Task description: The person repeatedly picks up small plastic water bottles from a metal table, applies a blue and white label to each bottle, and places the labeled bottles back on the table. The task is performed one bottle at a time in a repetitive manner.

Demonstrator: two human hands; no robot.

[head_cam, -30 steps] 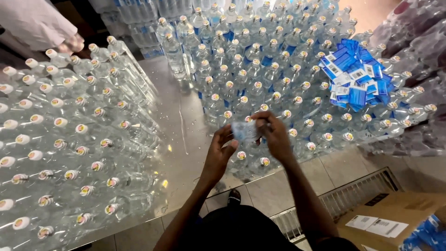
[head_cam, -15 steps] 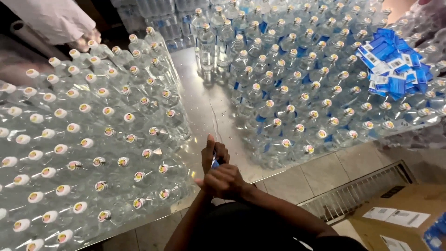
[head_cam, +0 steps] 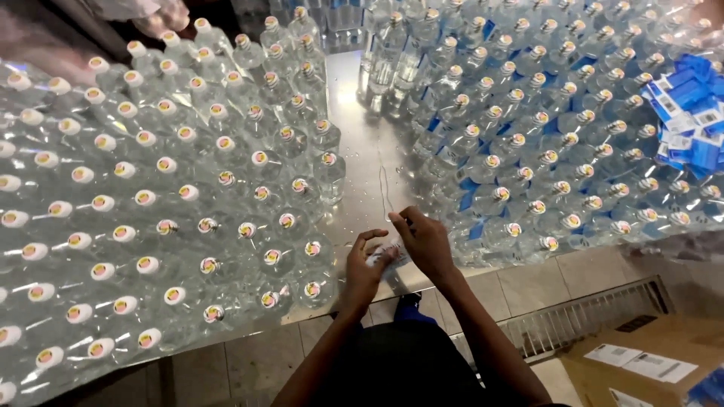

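My left hand and my right hand hold a small pale label between their fingertips, low over the front edge of a steel table. To the left stand several unlabelled clear bottles with white caps. To the right stand several clear bottles with blue labels. The nearest unlabelled bottle is just left of my left hand.
A heap of blue and white labels lies on top of the bottles at the far right. A cardboard box sits on the tiled floor at lower right, beside a metal floor grate. Another person's pale sleeve shows at top left.
My hands came down from in front of the labelled bottles to the table's front edge, then spread the label between them. The view has swung to the left.
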